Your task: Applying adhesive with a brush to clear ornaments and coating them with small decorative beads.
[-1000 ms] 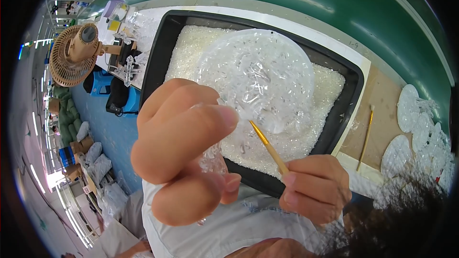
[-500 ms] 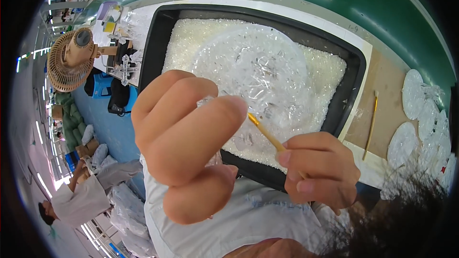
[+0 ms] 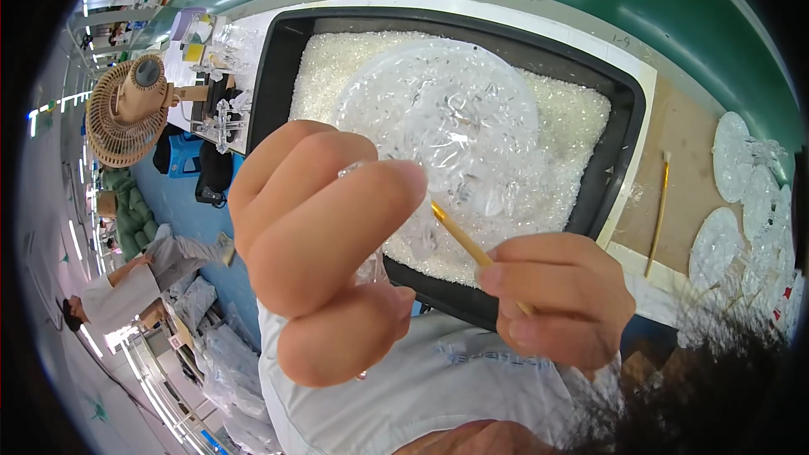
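Close to the camera, my left hand [image 3: 316,219] is closed around a clear, glassy piece [image 3: 369,270]. Most of that piece is hidden by the fingers, so its shape does not show. My right hand [image 3: 563,299] pinches a thin brush [image 3: 462,238] by its wooden handle. The brush's gold-coloured ferrule points up and left toward the left fingertips, and its bristle end is hard to make out. Beyond both hands, a large round clear disc [image 3: 497,93] lies on glittering white granules [image 3: 577,118] inside a black tray [image 3: 625,147].
Another brush [image 3: 658,215] lies on a brown board [image 3: 636,223] to the right. Several clear round pieces [image 3: 716,244] are at the far right. On the left are a tan fan [image 3: 126,109], a blue stool [image 3: 183,156] and a person [image 3: 126,291] in light clothing.
Both hands shift slightly left, and the brush with them. The person in the left background has moved up in the picture, with a leg stretched out.
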